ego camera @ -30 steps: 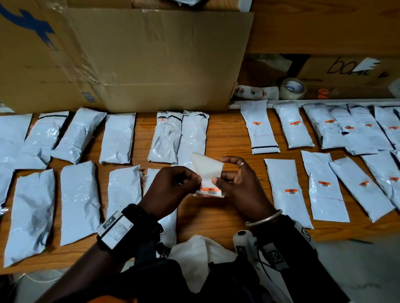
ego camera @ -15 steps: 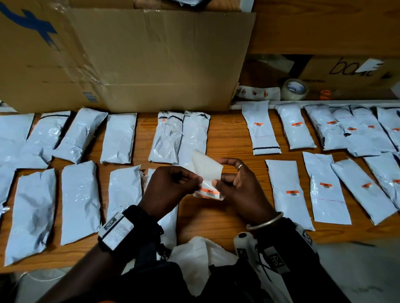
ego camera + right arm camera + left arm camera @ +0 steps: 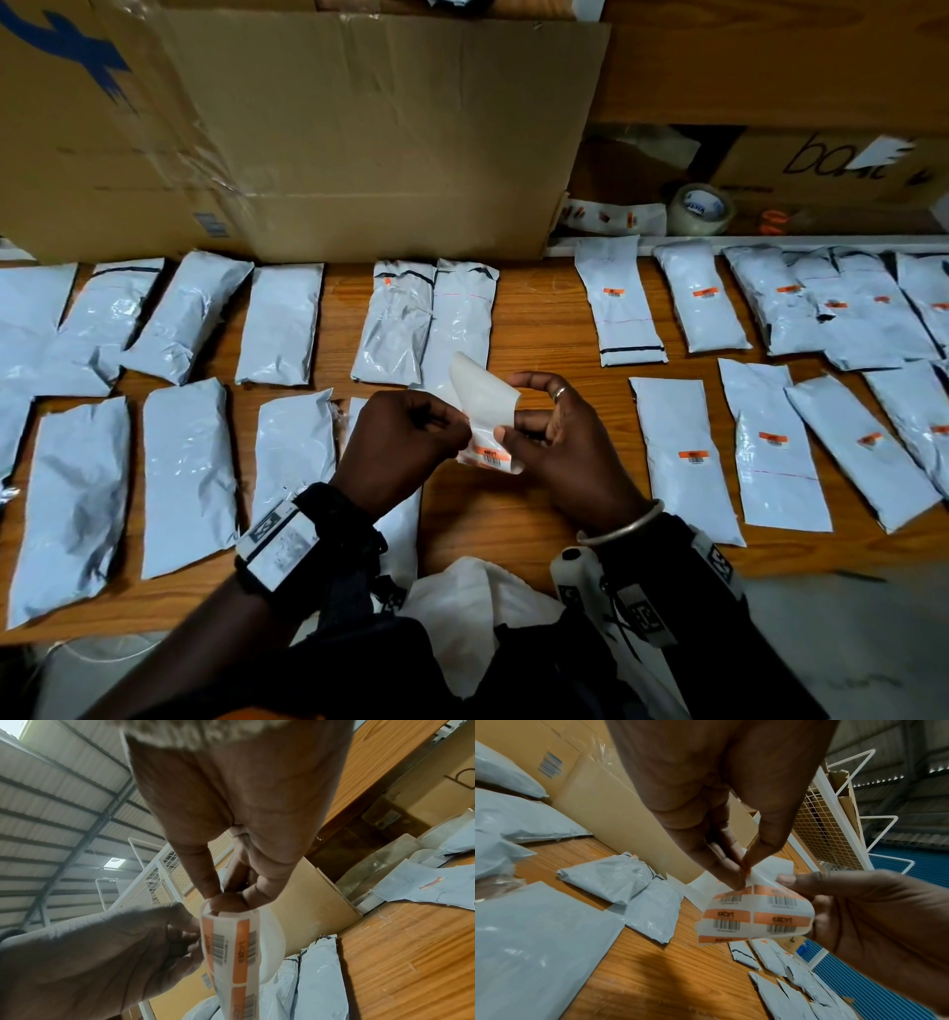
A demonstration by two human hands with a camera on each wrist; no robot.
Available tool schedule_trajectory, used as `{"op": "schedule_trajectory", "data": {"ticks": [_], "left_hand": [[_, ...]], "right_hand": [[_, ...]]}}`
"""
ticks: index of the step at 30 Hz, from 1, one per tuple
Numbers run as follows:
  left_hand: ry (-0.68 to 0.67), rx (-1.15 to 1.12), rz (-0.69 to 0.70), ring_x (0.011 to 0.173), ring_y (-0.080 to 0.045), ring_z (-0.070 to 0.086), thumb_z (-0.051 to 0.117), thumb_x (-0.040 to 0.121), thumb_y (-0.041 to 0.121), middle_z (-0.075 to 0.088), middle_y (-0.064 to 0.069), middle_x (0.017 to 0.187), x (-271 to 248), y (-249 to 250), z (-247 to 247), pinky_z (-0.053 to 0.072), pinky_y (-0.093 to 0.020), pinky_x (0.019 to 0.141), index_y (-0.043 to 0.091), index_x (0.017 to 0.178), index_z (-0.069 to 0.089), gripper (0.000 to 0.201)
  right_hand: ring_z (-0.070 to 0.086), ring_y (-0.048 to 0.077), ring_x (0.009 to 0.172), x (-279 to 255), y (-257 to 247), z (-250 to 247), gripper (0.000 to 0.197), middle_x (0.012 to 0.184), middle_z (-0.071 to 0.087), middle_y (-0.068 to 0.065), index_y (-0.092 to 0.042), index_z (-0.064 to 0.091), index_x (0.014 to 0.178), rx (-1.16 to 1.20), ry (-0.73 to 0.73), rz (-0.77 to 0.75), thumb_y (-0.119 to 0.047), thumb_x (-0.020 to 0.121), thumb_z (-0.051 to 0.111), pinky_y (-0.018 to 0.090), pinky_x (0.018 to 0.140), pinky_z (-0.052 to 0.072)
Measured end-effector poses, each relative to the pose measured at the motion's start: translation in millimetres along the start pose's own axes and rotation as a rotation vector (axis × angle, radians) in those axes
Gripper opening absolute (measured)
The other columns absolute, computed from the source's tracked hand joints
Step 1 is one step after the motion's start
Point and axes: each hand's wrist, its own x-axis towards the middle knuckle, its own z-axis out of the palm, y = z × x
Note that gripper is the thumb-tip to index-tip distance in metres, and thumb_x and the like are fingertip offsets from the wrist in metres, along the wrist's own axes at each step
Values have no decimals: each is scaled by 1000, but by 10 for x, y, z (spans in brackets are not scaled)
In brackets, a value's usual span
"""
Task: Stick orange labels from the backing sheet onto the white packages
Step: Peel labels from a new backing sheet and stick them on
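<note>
Over the middle of the wooden table (image 3: 539,318) I hold a curled white backing sheet (image 3: 485,406) between both hands. It carries several orange barcode labels (image 3: 781,918). My left hand (image 3: 743,876) pinches the lifted corner of one orange label at the sheet's top edge. My right hand (image 3: 226,900) grips the sheet (image 3: 231,943) with thumb and fingers. In the head view my left hand (image 3: 464,431) and right hand (image 3: 506,434) almost touch. White packages on the left (image 3: 187,478) show no label; those on the right (image 3: 683,457) each carry one.
A big cardboard box (image 3: 359,128) stands along the back edge behind the left packages. A tape roll (image 3: 701,208) and another box (image 3: 821,164) sit on a low shelf at the back right. A white cloth (image 3: 462,606) lies at the near edge. A white wire rack (image 3: 834,821) stands beyond the table.
Both hands stay at the sheet in the same spot; only small finger movement at the label's corner shows.
</note>
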Motion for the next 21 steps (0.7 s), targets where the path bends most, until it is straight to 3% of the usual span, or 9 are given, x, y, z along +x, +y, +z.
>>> {"op": "schedule_trajectory", "data": {"ticks": [5, 11, 15, 18, 21], "left_hand": [[23, 50, -4, 63, -17, 72, 77, 81, 3, 75, -6, 67, -3, 16, 12, 61, -32, 70, 8, 74, 76, 8], [17, 40, 13, 67, -16, 73, 77, 83, 9, 77, -4, 74, 23, -35, 5, 60, -34, 72, 12, 79, 76, 5], [86, 32, 45, 83, -3, 72, 80, 87, 33, 76, 11, 95, 56, -83, -16, 53, -16, 71, 23, 96, 75, 15], [-30, -30, -2, 82, -8, 74, 71, 90, 40, 78, 4, 85, 27, -46, 15, 55, -26, 76, 15, 85, 78, 27], [-58, -17, 24, 74, -8, 73, 71, 93, 31, 75, 1, 73, 3, -39, 27, 57, -28, 74, 2, 76, 73, 34]], "right_hand": [[77, 14, 88, 11, -2, 19, 52, 85, 78, -16, -38, 49, 119, -9, 15, 3, 1, 92, 70, 44, 78, 64], [76, 10, 90, 0, 0, -4, 51, 84, 77, -19, -36, 48, 121, 24, 11, -3, 1, 93, 69, 32, 75, 64], [76, 17, 96, 20, 4, -38, 47, 92, 78, -15, -32, 48, 120, 98, 48, 2, 6, 96, 61, 40, 85, 63], [76, 17, 97, 29, 41, -76, 44, 95, 78, -13, -30, 49, 121, 112, 70, 22, 5, 97, 60, 45, 85, 63], [74, 17, 99, 40, 90, -67, 46, 109, 75, -4, -27, 49, 128, 58, 108, 13, 0, 95, 66, 47, 86, 62]]}}
